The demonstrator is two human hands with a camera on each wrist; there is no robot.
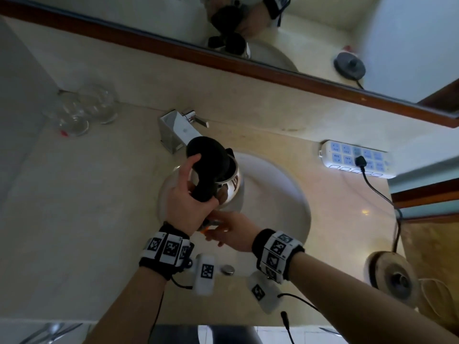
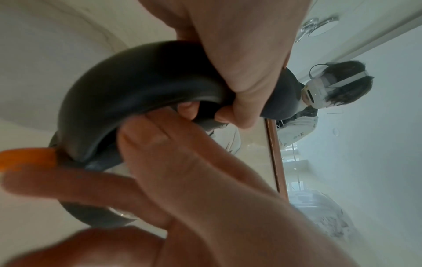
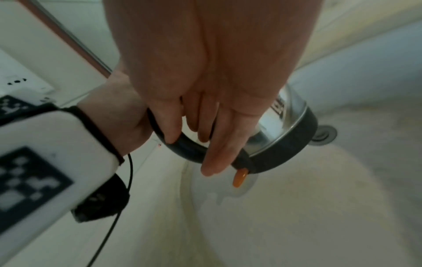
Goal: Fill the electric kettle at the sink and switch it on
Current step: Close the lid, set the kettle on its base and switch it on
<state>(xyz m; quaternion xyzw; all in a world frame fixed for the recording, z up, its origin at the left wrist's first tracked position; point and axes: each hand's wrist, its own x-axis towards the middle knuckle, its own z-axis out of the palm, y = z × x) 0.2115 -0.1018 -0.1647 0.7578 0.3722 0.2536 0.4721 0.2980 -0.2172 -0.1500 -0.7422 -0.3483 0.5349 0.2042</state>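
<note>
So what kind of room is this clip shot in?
Most likely a bathroom, perhaps in a hotel: a round basin sunk into a stone vanity counter, a wood-framed wall mirror above the chrome tap, and drinking glasses in the corner.

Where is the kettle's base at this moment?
In the head view the base sits on the counter's right side, right of the sink, below the power strip; the kettle is off it.

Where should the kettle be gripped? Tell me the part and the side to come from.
Grip the kettle by its black loop handle, coming from the side away from the tap, as the left hand does. The loop leaves room for a full grip; the steel body is round and smooth.
</note>
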